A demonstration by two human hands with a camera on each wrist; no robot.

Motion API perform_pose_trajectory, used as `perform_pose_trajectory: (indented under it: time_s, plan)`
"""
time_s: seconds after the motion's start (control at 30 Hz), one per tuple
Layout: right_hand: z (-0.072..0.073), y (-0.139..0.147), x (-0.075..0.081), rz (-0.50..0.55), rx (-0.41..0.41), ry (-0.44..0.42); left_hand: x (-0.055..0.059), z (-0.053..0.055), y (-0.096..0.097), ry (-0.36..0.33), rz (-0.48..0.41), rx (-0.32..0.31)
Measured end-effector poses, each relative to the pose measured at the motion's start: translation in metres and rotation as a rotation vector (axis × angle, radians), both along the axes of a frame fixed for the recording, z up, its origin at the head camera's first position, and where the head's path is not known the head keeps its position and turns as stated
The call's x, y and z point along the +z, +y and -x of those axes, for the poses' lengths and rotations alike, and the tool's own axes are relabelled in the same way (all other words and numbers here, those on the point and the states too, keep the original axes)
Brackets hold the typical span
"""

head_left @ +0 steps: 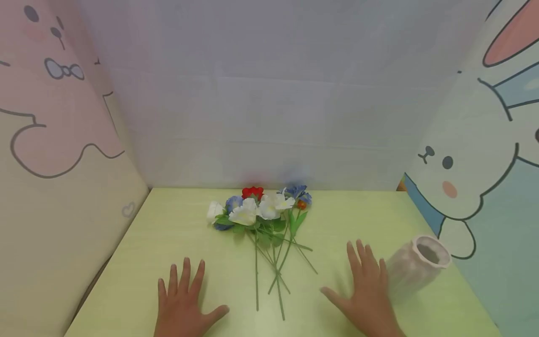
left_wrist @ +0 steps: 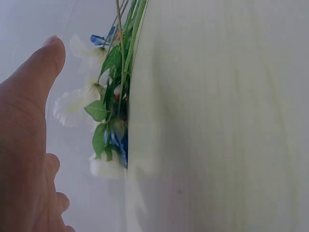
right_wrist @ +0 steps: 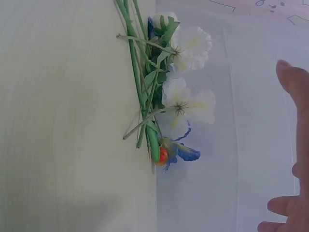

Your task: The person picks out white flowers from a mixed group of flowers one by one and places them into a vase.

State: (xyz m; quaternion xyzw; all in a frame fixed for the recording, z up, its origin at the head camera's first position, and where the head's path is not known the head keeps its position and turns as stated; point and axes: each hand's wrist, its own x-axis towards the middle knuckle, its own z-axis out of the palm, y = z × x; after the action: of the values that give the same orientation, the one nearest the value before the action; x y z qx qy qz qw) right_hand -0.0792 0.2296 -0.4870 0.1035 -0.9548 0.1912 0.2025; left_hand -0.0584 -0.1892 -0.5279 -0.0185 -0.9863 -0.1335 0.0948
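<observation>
A loose bunch of artificial flowers (head_left: 244,213) lies on the table, blooms toward the back and green stems (head_left: 257,271) fanned toward the front. White, blue and red blooms show, plus a small orange one (right_wrist: 163,155). To the left of the stems, my left hand (head_left: 181,299) is spread with straight fingers and holds nothing. On the other side, my right hand (head_left: 365,292) is spread the same way, also holding nothing. Just right of it stands a pale pinkish vase (head_left: 414,269) with a ruffled rim, its lower left side partly hidden behind that hand.
The light yellow-green table (head_left: 168,234) ends at a pale cloth wall (head_left: 269,117) behind the blooms. Cloth panels with cartoon animals, a pink one (head_left: 63,131) and a white rabbit (head_left: 471,164), flank the left and right sides.
</observation>
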Motion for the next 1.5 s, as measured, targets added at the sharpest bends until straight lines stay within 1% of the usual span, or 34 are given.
perform_pose_trajectory:
  time_s: [0.1,0.17,0.27,0.33,0.37,0.4,0.53,0.6,0.67,0.77,0.8,0.83,0.93,1.0,1.03,1.1,1.23,1.3,1.37,1.43,1.47,1.5]
  plan:
    - [-0.003,0.006,0.006,0.065,0.009,0.078,-0.002,0.002,0.000,0.005,-0.023,-0.021]
    - [-0.004,0.011,0.010,0.092,0.015,0.170,-0.004,0.003,0.000,0.005,-0.028,-0.030]
    - [-0.003,0.018,0.019,0.117,0.031,0.357,-0.005,0.005,0.000,0.002,-0.031,-0.035]
    - [-0.002,0.023,0.026,0.121,0.020,0.454,-0.006,0.005,0.000,0.005,-0.032,-0.038]
    - [-0.002,0.026,0.029,0.131,0.008,0.481,-0.006,0.005,0.000,0.007,-0.033,-0.040]
    - [-0.002,0.028,0.033,0.141,-0.011,0.492,-0.005,0.006,0.001,0.013,-0.034,-0.043]
    - [-0.011,0.034,0.046,0.162,-0.121,0.425,-0.003,0.006,0.003,0.033,-0.043,-0.062]
    - [-0.017,0.034,0.053,0.168,-0.153,0.411,-0.001,0.007,0.004,0.032,-0.051,-0.070]
    - [-0.019,0.036,0.058,0.186,-0.152,0.468,0.001,0.007,0.005,0.028,-0.055,-0.074]
    - [-0.022,0.040,0.067,0.254,-0.141,0.573,0.002,0.008,0.006,0.031,-0.062,-0.077]
    - [-0.023,0.042,0.070,0.277,-0.150,0.594,0.003,0.008,0.007,0.034,-0.065,-0.078]
    - [-0.023,0.044,0.072,0.299,-0.165,0.628,0.003,0.009,0.007,0.035,-0.072,-0.078]
    - [-0.026,0.051,0.074,0.367,-0.263,0.652,0.004,0.009,0.009,0.033,-0.092,-0.080]
    - [-0.028,0.056,0.072,0.409,-0.347,0.626,0.005,0.010,0.010,0.034,-0.105,-0.084]
    - [-0.029,0.058,0.070,0.429,-0.390,0.594,0.005,0.010,0.011,0.036,-0.108,-0.088]
    - [-0.029,0.060,0.066,0.497,-0.438,0.553,0.005,0.012,0.012,0.049,-0.113,-0.099]
    - [-0.027,0.058,0.059,0.646,-0.588,0.374,0.003,0.018,0.018,0.069,-0.120,-0.127]
    - [-0.023,0.057,0.055,0.729,-0.666,0.291,0.003,0.020,0.020,0.064,-0.136,-0.139]
    - [-0.020,0.059,0.050,0.813,-0.726,0.201,0.002,0.023,0.023,0.051,-0.153,-0.144]
    - [-0.016,0.063,0.044,0.880,-0.729,0.165,0.003,0.026,0.024,0.039,-0.169,-0.148]
    - [-0.014,0.065,0.041,0.915,-0.723,0.145,0.004,0.028,0.025,0.035,-0.176,-0.150]
    - [-0.012,0.068,0.038,0.944,-0.705,0.142,0.005,0.030,0.026,0.032,-0.180,-0.151]
